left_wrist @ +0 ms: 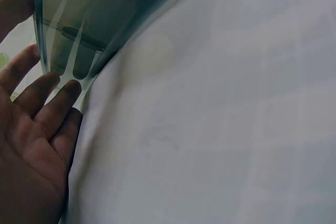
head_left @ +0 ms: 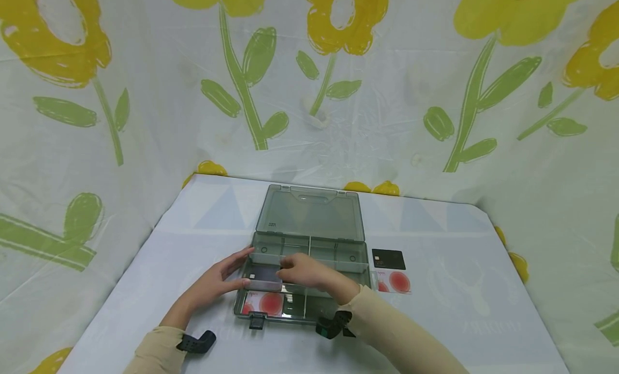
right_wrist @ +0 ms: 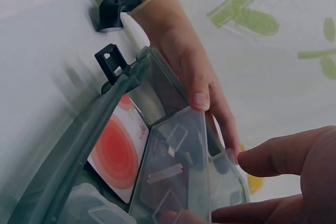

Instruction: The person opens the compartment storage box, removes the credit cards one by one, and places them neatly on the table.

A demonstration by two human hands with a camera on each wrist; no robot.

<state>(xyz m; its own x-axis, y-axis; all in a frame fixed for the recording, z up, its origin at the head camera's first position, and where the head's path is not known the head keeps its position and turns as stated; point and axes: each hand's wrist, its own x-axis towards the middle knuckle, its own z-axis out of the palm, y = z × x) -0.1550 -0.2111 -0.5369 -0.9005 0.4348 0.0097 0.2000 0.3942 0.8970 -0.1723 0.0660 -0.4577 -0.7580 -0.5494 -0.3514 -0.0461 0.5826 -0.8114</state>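
Observation:
A transparent grey divided box (head_left: 309, 209) stands with its lid tipped back. In its middle left compartment lies a dark card with a chip (head_left: 263, 273). My right hand (head_left: 309, 271) reaches in from the right, its curled fingers and thumb holding that card's right end; the grip is partly hidden. In the right wrist view, the thumb shows through a clear divider (right_wrist: 197, 156). My left hand (head_left: 213, 285) rests spread at the box's left side, fingertips touching the wall in the left wrist view. A white card with a red circle (head_left: 263, 303) lies in the front left compartment.
To the box's right lie a black card (head_left: 389, 259) and another white card with red circles (head_left: 394, 282). A latch (head_left: 257, 321) juts from the front edge. Flower-patterned cloth (head_left: 377, 110) surrounds the white table (head_left: 450, 320) at the back and sides.

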